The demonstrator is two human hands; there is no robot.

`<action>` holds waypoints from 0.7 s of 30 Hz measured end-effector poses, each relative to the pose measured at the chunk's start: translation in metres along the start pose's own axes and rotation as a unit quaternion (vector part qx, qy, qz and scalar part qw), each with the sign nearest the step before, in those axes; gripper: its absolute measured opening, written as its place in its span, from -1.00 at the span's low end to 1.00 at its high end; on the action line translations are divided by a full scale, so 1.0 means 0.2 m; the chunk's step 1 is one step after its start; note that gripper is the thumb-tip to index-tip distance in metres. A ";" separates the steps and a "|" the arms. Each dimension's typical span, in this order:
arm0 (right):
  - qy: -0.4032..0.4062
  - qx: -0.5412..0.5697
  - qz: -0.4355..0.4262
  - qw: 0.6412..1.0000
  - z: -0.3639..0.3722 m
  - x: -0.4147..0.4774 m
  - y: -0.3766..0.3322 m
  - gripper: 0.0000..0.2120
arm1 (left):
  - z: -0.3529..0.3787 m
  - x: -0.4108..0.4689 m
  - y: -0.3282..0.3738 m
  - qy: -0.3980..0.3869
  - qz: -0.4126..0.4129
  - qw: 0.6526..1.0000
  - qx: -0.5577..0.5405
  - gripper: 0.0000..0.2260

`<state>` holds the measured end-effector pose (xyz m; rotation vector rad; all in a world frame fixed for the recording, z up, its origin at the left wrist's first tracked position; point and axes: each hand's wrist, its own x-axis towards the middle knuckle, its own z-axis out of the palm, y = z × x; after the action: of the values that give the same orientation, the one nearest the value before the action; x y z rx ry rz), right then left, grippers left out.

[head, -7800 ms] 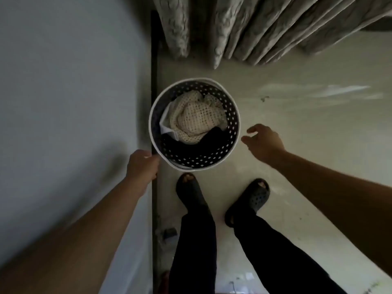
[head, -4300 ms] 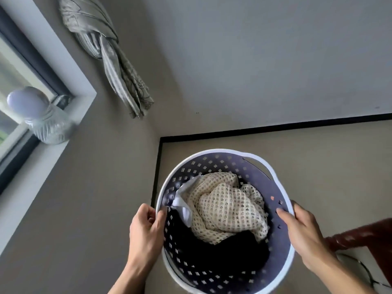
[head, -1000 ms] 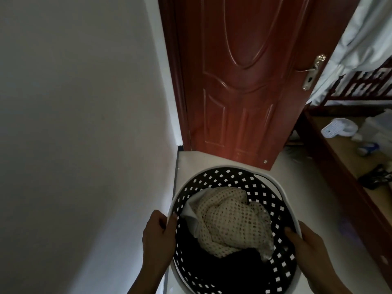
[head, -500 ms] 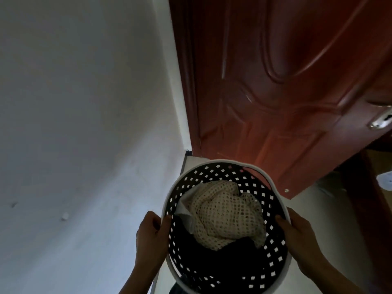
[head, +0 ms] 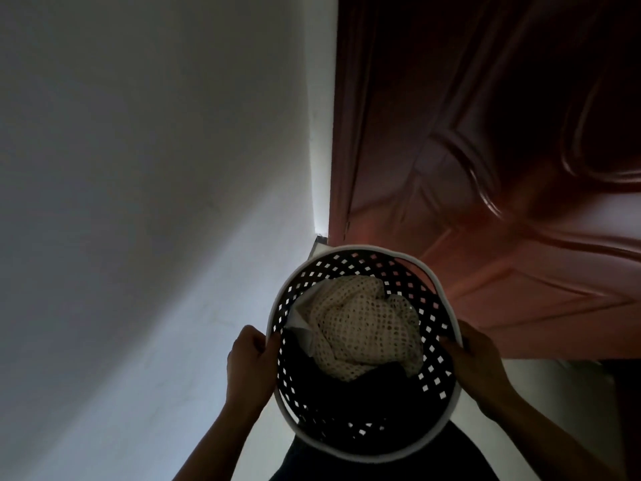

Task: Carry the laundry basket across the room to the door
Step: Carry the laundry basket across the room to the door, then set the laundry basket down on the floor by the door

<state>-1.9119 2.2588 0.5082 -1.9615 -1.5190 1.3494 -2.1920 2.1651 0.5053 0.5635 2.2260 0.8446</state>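
Note:
A round perforated laundry basket (head: 350, 269) with a white rim hangs in front of me, held off the floor. Inside it lie a cream mesh cloth (head: 360, 328) and dark clothes (head: 353, 400). My left hand (head: 251, 366) grips the rim on the left side, thumb over the edge. My right hand (head: 480, 369) grips the rim on the right side. The reddish-brown panelled door (head: 485, 168) stands directly ahead, very close, with the basket's far edge just short of its lower part.
A pale wall (head: 145, 203) runs along the left and meets the door frame (head: 341, 133). A strip of light floor (head: 555, 373) shows to the right below the door. My dark trousers (head: 347, 466) appear under the basket.
I have come closer to the door, which now fills the upper right. The handle has left the view. Both hands keep their hold on the basket rim.

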 end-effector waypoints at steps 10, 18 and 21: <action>-0.098 -0.192 -0.019 0.976 0.22 0.86 -0.09 -0.69 | 0.34 0.35 -0.07 0.041 -0.159 0.986 0.000 -0.80; -0.202 -0.298 -0.090 0.929 0.62 1.61 0.08 -0.81 | 0.91 0.46 -0.39 0.133 -0.326 0.931 -0.098 -0.85; -0.240 -0.358 -0.120 0.894 0.80 1.76 0.13 -0.82 | 1.08 0.50 -0.55 0.139 -0.375 0.907 -0.132 -0.86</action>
<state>-2.0299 2.5120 0.2402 -1.7481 -2.7112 1.3392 -2.1208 2.2365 0.2639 -0.5572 2.2429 0.8056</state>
